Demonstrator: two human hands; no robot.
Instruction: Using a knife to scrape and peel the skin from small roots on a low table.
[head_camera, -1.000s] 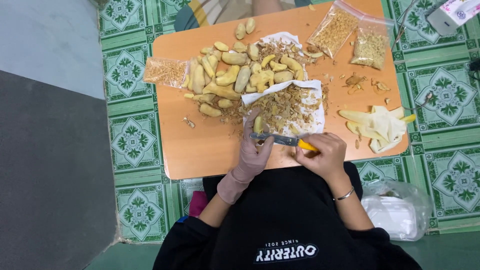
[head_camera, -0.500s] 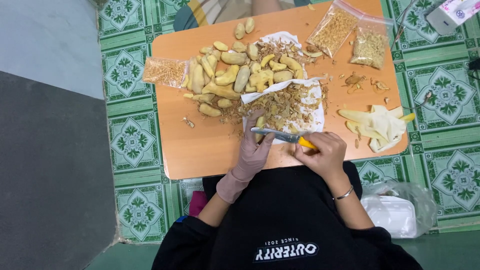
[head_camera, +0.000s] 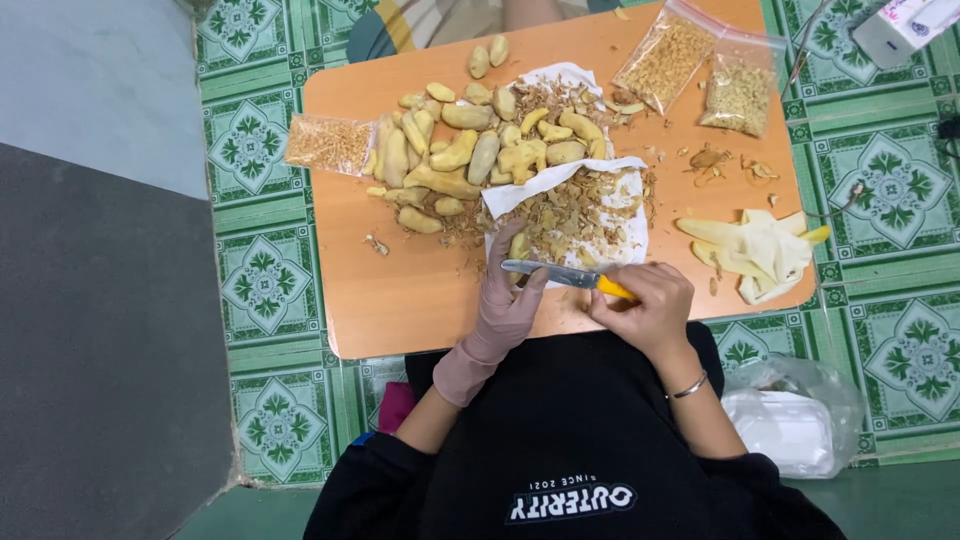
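Green patterned floor tiles surround a low orange table where a seated person peels ginger. Two clear bags of tan bits lie at the far right corner, a third at the left edge. White paper holds peelings beside a heap of ginger pieces. The gloved left hand pinches a small ginger piece; the right hand grips a yellow-handled knife. Pale gloves lie right.

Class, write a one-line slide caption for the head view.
Gloved left hand steadies ginger while right hand scrapes with knife.
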